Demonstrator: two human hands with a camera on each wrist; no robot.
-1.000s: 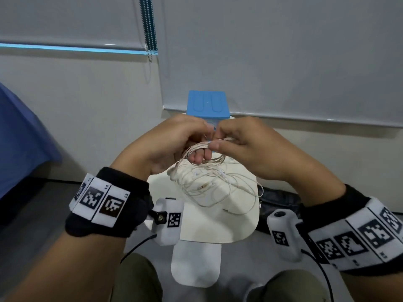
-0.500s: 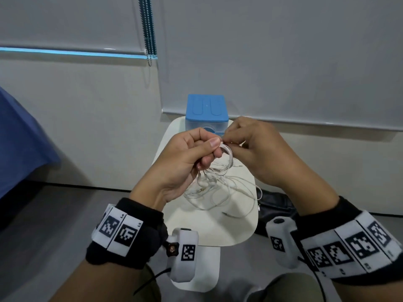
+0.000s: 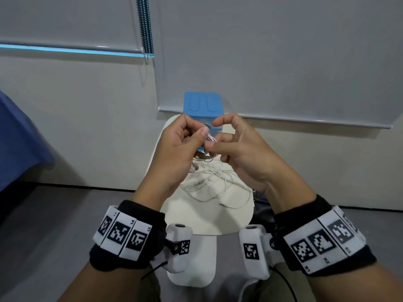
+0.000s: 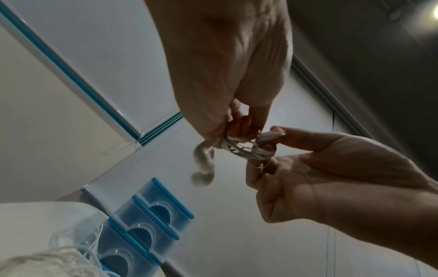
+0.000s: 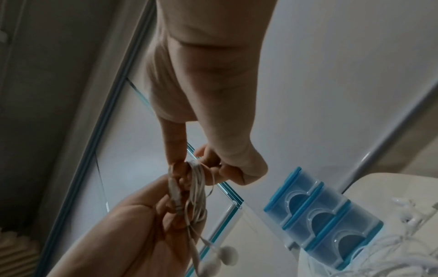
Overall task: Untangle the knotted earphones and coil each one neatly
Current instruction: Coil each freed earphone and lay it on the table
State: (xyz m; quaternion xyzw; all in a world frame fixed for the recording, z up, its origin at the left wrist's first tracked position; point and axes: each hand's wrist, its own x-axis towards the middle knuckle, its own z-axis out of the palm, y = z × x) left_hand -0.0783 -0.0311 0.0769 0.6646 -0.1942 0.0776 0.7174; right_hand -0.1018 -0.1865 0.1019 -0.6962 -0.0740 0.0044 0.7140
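Earphones (image 3: pixel 209 142) sit coiled between both hands above the desk (image 3: pixel 209 219); left hand (image 3: pixel 174 153) pinches the bundle. Left-wrist view: right hand (image 4: pixel 327 174) fingers clamp the loops. Right-wrist view: dangling earbuds (image 5: pixel 218 258) could snag, unwinding the coil.

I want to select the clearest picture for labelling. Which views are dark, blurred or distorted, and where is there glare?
Head view: evenly lit and sharp, the coiled earphone readable, straight edges bowed by the wide lens. Left wrist view: dim, soft, glare in the top right corner, left hand backlit. Right wrist view: dim and smeared, right hand in shadow, blue box soft.
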